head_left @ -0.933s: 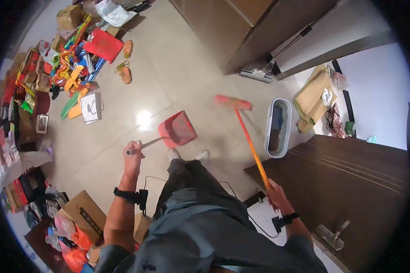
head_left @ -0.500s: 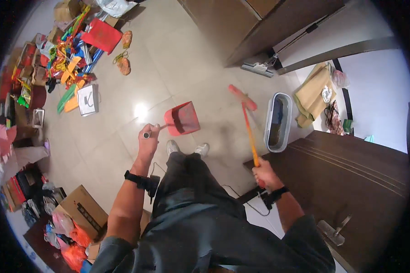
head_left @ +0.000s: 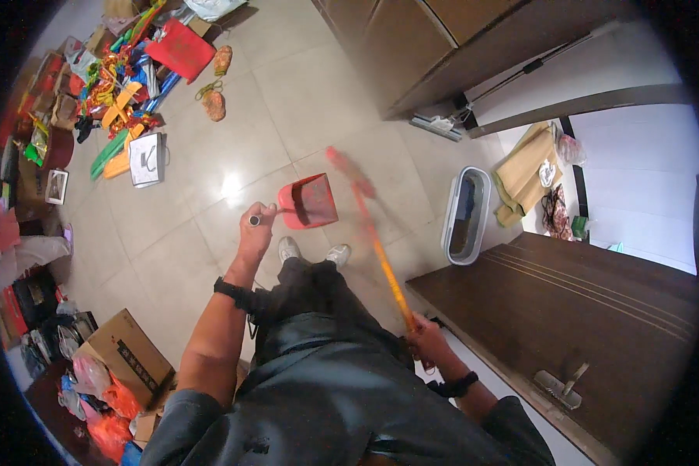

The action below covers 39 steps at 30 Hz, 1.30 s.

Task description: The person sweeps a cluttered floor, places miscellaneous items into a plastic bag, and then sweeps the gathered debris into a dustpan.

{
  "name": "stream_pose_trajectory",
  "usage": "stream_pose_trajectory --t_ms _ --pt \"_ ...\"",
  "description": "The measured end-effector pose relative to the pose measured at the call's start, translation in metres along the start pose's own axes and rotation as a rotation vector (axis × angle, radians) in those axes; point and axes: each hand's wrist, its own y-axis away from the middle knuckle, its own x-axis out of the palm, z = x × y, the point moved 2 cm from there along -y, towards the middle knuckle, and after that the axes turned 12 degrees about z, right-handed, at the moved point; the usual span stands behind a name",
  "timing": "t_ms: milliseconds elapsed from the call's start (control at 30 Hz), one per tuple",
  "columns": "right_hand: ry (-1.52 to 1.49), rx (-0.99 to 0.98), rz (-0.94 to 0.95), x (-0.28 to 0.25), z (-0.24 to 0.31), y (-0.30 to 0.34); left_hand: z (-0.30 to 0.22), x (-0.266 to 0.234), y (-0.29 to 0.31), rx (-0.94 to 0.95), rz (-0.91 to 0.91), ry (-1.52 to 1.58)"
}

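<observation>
My left hand (head_left: 257, 227) is closed round the upright handle of a red dustpan (head_left: 309, 202). The pan hangs or rests just ahead of my shoes, its wide mouth turned to the right; whether it touches the floor I cannot tell. In my right hand (head_left: 431, 342) is the handle end of a broom (head_left: 386, 266), fingers wrapped round it. Its orange-yellow stick slants up and left to a red-pink head, which is smeared by motion and lies just right of the dustpan and a little farther off.
A grey-white oval bucket (head_left: 467, 213) stands at right beside an open brown door (head_left: 567, 311). A flat mop (head_left: 436, 126) leans by the brown cabinet. Piled toys, bags and a cardboard box (head_left: 124, 361) line the left. Two orange slipper-like items (head_left: 213, 105) lie on the tiles.
The broom head has swept left, from near the bucket to close by the dustpan. My right hand has moved left and nearer my body. The dustpan has hardly shifted.
</observation>
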Motion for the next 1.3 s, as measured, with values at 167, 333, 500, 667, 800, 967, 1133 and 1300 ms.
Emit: stream_pose_trajectory --t_ms 167,333,500,667,800,967,1133,1300 --pt "-0.346 0.293 0.002 -0.022 -0.001 -0.018 0.019 -0.003 -0.002 0.136 0.001 -0.063" --pt "-0.138 0.173 0.003 0.030 -0.021 -0.036 0.017 -0.001 -0.002 0.107 0.016 -0.064" --pt "-0.319 0.128 0.097 0.037 0.024 -0.001 0.016 -0.010 0.003 0.111 0.004 0.032" --pt "-0.190 0.114 0.054 0.018 0.042 -0.012 0.014 -0.023 0.010 0.196 -0.002 0.026" --pt "-0.374 0.178 0.045 -0.021 0.061 -0.056 0.001 -0.046 0.028 -0.015 -0.030 0.012" --pt "-0.299 0.249 0.019 -0.043 0.045 -0.106 0.006 -0.070 0.034 -0.032 -0.055 0.036" --pt "-0.072 0.216 0.149 0.015 0.028 -0.092 0.018 -0.078 0.033 -0.011 -0.080 0.015" --pt "-0.237 0.128 0.225 0.046 0.072 -0.034 0.030 -0.097 0.027 0.039 -0.064 0.033"
